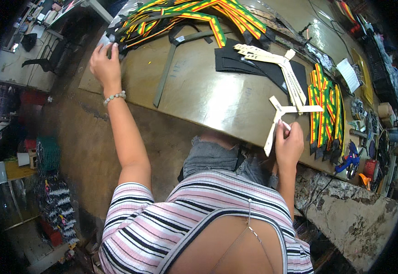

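My right hand [289,142] is closed at the table's near edge, its fingers pinching a white Y-shaped card template [279,109]. A short white stick [287,126] shows between those fingers; whether it is a separate piece I cannot tell. More white templates [292,82] lie stacked just beyond, partly on black fabric pieces [238,61]. My left hand [106,66] is at the table's left end, thumb and forefinger apart, fingertips beside a small pale shiny thing [111,38]. Close to it, green, yellow and red striped straps [162,20] with black parts lie heaped.
A grey-green Y-shaped strap [164,75] lies on the brown table [199,91]. Another bundle of striped straps [324,109] lies at the right. Blue-handled scissors [350,160] and a red round thing [370,168] sit beyond it. A black chair [48,59] stands far left.
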`<state>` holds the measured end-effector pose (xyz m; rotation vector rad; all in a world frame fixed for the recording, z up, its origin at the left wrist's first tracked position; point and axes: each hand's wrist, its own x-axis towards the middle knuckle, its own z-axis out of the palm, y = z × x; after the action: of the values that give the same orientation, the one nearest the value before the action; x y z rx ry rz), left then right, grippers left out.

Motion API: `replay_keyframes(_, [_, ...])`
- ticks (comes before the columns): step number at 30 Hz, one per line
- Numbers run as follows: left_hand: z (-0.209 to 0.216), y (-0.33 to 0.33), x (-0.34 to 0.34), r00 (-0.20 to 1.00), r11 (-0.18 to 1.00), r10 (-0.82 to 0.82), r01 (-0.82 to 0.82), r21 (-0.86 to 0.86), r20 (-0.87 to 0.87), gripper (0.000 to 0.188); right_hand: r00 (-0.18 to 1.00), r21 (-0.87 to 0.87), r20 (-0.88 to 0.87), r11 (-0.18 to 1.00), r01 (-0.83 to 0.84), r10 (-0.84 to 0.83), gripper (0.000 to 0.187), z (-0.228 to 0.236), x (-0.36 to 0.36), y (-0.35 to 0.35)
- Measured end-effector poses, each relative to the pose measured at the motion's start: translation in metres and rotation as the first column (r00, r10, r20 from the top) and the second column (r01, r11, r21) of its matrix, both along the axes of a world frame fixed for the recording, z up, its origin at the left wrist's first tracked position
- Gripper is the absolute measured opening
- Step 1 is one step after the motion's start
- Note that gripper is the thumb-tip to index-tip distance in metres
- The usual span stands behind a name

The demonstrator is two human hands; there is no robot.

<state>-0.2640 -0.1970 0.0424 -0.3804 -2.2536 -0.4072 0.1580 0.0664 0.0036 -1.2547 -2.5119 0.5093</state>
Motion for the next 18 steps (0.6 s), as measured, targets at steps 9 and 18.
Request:
replay_keyframes(9, [-0.075,0.121,0.053,0.89,0.956,-0.268,0.294,-0.017,0.37,0.038,0.856,0.486,0.239,0.707,-0.514,0.458,0.016,0.0,-0.003,0.042])
replay_keyframes(18, [0.042,0.076,0.066,0.924,0.934,-0.34,0.31,0.177,0.173,0.028,0.685,0.523,0.327,0.48,-0.705,0.651,0.015,-0.003,-0.025,0.052])
